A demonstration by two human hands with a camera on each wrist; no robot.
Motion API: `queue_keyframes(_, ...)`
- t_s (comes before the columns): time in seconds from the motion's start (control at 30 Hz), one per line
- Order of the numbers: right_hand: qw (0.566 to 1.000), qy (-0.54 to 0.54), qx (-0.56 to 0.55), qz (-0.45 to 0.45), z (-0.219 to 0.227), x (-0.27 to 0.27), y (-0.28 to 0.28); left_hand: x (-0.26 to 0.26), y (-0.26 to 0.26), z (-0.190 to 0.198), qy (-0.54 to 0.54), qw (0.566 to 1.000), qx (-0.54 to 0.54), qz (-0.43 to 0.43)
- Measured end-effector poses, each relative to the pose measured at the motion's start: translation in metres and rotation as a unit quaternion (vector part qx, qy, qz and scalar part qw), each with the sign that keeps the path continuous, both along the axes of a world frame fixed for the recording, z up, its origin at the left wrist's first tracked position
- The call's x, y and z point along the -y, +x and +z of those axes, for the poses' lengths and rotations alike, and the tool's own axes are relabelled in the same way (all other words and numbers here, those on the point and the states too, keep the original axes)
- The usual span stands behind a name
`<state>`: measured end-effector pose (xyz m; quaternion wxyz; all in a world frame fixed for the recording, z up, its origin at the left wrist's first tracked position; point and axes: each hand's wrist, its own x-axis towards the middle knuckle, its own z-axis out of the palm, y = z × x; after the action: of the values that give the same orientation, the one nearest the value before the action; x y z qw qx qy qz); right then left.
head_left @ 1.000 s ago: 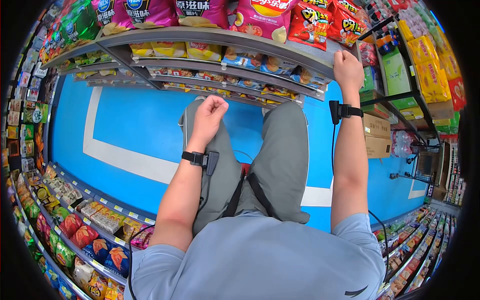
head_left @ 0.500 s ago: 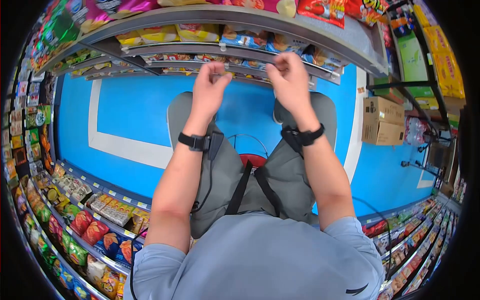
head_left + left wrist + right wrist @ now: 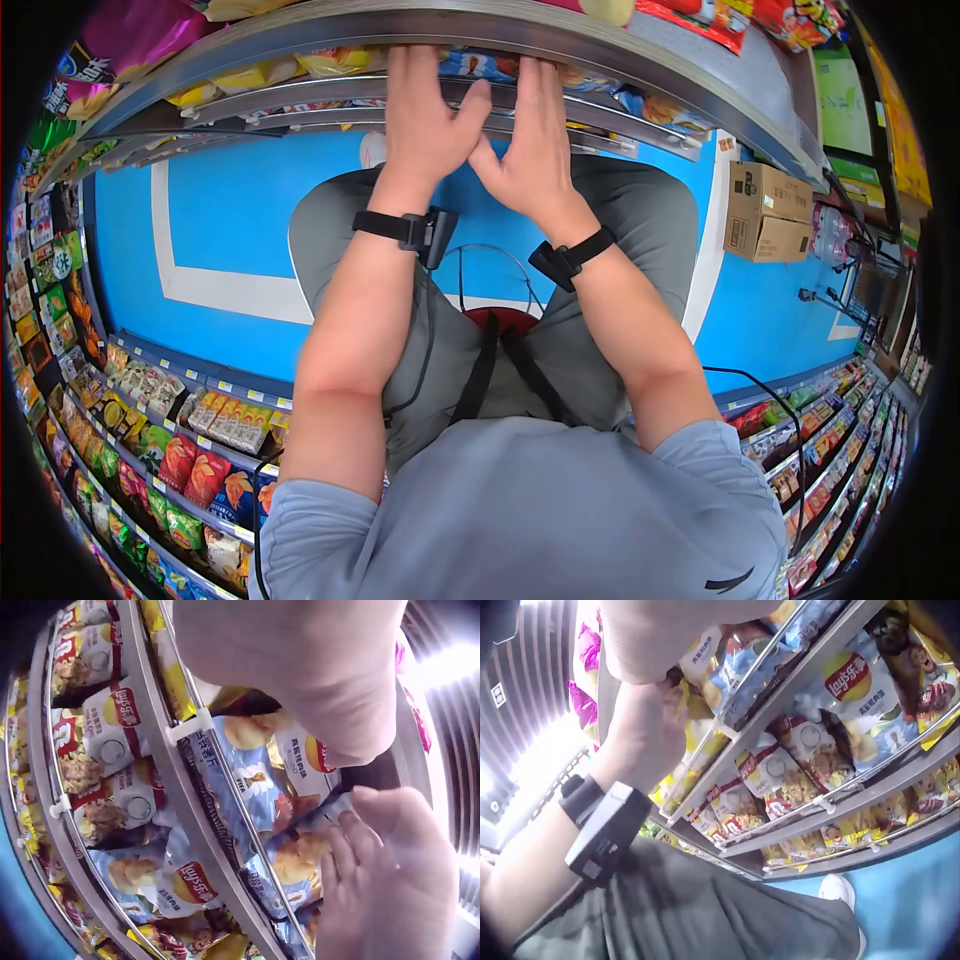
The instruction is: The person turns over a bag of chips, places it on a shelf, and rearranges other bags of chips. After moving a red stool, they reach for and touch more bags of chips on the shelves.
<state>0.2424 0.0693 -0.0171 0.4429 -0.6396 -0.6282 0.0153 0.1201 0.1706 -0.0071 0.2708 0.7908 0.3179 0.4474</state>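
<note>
Both hands are reaching into the shelf (image 3: 620, 55) side by side. Left hand (image 3: 425, 110) and right hand (image 3: 535, 140) have flat, straight fingers, grip wide, holding nothing. The blue chip bags (image 3: 247, 780) sit right at the fingertips behind the wire rail (image 3: 225, 802), which keeps them upright.

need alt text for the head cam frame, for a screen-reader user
Seen from above, a person's left hand and right hand reach side by side, fingers straight, into a shelf of blue chip bags. Below are grey trousers and a blue floor; cardboard boxes sit at right.
</note>
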Motion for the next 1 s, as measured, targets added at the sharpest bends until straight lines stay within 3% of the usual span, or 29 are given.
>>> queue_keyframes(0.37, 0.999, -0.032, 0.043, -0.001, -0.009, -0.031, 0.005, -0.022, 0.002, -0.011, -0.006, 1.000, -0.019, -0.015)
queue_keyframes(0.57, 0.999, -0.010, 0.046, -0.024, -0.003, -0.030, -0.005, -0.016, -0.004, -0.004, 0.040, 0.998, -0.018, 0.038)
queue_keyframes(0.83, 0.996, 0.002, 0.073, -0.047, -0.006, -0.034, -0.007, -0.016, -0.008, -0.005, -0.041, 0.999, -0.025, -0.023)
queue_keyframes(1.0, 0.998, 0.020, 0.054, -0.040, -0.001, -0.033, -0.006, -0.019, -0.012, -0.007, -0.029, 0.999, -0.032, -0.019)
